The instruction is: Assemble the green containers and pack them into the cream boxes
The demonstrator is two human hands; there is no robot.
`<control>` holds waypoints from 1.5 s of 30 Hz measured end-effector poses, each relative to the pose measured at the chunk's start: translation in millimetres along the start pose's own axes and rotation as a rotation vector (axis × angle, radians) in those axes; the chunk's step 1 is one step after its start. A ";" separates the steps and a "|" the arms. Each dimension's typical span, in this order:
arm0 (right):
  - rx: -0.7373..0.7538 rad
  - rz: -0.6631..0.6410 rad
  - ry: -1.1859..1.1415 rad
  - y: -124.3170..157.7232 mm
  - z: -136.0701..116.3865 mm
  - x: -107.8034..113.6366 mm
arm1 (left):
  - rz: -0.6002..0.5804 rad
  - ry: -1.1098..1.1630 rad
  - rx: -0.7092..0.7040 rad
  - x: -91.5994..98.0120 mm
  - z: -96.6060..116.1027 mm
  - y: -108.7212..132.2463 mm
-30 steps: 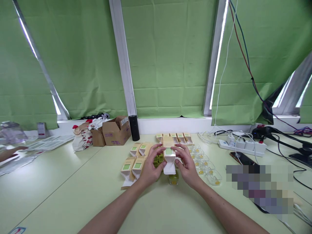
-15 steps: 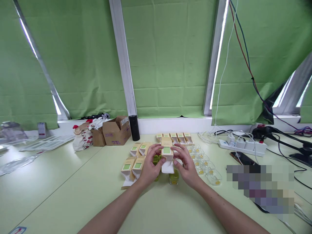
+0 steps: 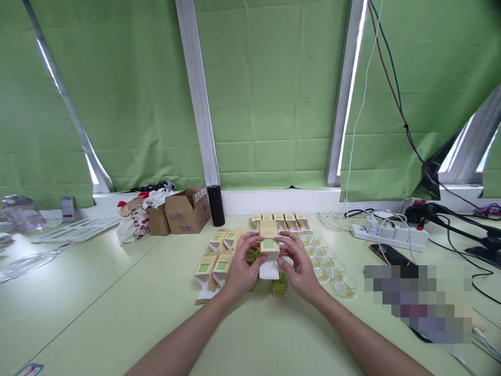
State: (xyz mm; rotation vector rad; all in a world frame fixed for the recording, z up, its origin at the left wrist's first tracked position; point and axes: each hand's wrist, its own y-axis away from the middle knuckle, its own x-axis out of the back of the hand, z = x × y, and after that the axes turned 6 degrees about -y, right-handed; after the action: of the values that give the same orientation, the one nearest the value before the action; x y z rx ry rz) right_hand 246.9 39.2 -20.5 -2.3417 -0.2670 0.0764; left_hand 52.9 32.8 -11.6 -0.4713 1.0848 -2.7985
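Both hands hold one small tan carton with a green window (image 3: 269,244) above the pale green table (image 3: 97,292), its white end flap hanging open toward me. My left hand (image 3: 241,270) grips the carton's left side and my right hand (image 3: 299,269) grips its right side. Just beneath the carton stands a small green jar with a yellow label (image 3: 279,286). More green jars (image 3: 250,256) sit partly hidden behind my left fingers.
Open tan cartons (image 3: 213,271) lie left of my hands, a row of them (image 3: 279,221) behind. Clear cups with yellow dots (image 3: 329,263) stand at the right. Cardboard boxes (image 3: 187,210), a black cylinder (image 3: 215,205), a power strip (image 3: 389,233) and cables line the back edge.
The carton has dropped slightly toward the jar and my fingers shifted on it. A person's hand at the far left edge, seen a second ago, is gone.
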 end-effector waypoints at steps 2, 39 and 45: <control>0.002 0.005 -0.003 -0.2 -0.6 -0.1 | -0.001 -0.003 0.005 0.1 1.3 0.3; -0.032 0.070 0.016 -2.1 7.8 -3.1 | -0.041 -0.121 -0.039 2.0 7.0 3.4; -0.048 0.114 0.027 -4.7 0.8 -2.0 | -0.203 -0.060 -0.082 8.3 13.8 3.7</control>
State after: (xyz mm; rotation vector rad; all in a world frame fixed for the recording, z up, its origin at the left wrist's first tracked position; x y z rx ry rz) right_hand 244.1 42.6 -17.8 -2.4029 -0.1237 0.0950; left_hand 49.5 19.6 -2.4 -0.7075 1.2062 -2.8967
